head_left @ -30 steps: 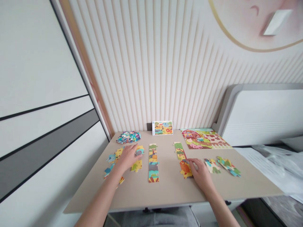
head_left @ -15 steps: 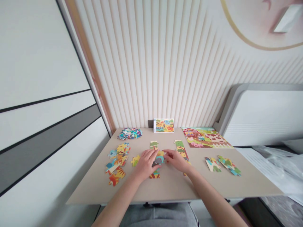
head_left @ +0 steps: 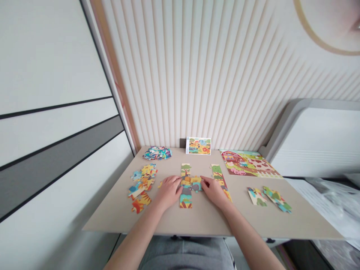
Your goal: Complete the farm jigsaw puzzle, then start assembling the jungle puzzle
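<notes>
My left hand (head_left: 168,193) rests on the table with its fingertips against the left edge of a vertical strip of joined jigsaw pieces (head_left: 185,185). My right hand (head_left: 214,193) has its fingertips on a grey, blue and yellow puzzle piece (head_left: 196,184), which lies against the right side of that strip. A second, narrower strip of green and yellow pieces (head_left: 221,182) runs just beyond my right hand. A loose group of colourful pieces (head_left: 143,183) lies left of my left hand.
A beige table (head_left: 242,221) carries a heap of loose pieces (head_left: 156,153), an upright picture card (head_left: 198,145), and a finished farm puzzle (head_left: 249,164). Two joined piece groups (head_left: 257,197) (head_left: 277,199) lie at right. A ribbed wall stands behind; a white cabinet (head_left: 315,142) stands right.
My hands have come together at the middle strip, and the grey-blue piece now lies against it. The orange piece has left the right strip's lower end. The view has shifted slightly.
</notes>
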{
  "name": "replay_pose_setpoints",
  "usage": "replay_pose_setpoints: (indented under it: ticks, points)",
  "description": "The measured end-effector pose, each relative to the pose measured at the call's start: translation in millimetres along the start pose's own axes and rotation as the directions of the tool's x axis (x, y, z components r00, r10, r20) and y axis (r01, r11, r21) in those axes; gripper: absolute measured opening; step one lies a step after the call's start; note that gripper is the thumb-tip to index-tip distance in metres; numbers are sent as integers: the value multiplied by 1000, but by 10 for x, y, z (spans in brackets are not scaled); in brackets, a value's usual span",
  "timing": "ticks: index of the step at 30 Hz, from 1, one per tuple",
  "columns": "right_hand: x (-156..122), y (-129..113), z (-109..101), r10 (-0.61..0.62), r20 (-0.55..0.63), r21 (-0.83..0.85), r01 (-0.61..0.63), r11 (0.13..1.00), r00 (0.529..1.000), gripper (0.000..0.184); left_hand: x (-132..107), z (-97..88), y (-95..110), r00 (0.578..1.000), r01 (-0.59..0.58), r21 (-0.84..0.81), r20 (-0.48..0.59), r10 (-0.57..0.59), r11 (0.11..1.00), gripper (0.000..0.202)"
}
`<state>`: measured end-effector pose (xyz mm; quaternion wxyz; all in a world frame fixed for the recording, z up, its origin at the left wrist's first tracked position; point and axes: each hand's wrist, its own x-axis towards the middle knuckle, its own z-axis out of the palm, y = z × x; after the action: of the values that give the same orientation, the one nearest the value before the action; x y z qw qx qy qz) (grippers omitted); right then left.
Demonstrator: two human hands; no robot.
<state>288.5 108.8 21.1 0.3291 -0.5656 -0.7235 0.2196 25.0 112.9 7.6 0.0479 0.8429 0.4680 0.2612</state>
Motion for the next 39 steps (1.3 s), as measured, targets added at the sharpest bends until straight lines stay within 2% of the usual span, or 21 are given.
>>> replay_pose_setpoints:
  ticks: [3, 7, 11, 14, 17, 20, 28, 31, 35, 39]
  points:
    - [-21, -10, 5, 2, 11, -32, -1, 999, 1000, 38, 5, -19, 21, 1000, 2, -6, 4, -2, 1000, 39]
    - [-79, -2, -8, 8, 34, -73, -5, 997, 999, 36, 7, -25, 22, 1000, 8, -11, 10, -8, 1000, 34]
    - [-119, -40, 7, 9, 26, -130, -6, 992, 1000, 41, 10, -14, 25, 1000, 9, -7, 10, -9, 1000, 34]
    - [-123, -102, 34, 8, -13, -283, -11, 959, 1000, 44, 13, -6, 33, 1000, 9, 2, 8, -9, 1000, 34]
    - [-120, -177, 68, -30, -23, -477, 16, 879, 999, 36, 15, -8, 40, 1000, 9, 11, 7, -9, 1000, 33]
    - [-114, -237, 99, -39, -28, -549, 17, 835, 999, 29, 15, -17, 45, 1000, 9, 12, 12, -9, 1000, 33]
    - [-114, -290, 110, -42, -69, -603, -8, 798, 997, 22, 12, -14, 49, 1000, 15, 20, 18, -16, 1000, 34]
    - [-131, -291, 90, -116, -33, -581, 75, 810, 993, 20, 12, -14, 49, 1000, 13, 24, 18, -14, 1000, 34]
    - [-161, -260, 74, -213, 32, -457, 204, 866, 976, 23, 11, -9, 44, 1000, 13, 29, 16, -13, 1000, 33]
    - [-172, -227, 80, -204, 56, -378, 210, 902, 977, 31, 7, -1, 42, 1000, 8, 29, 12, -8, 1000, 33]
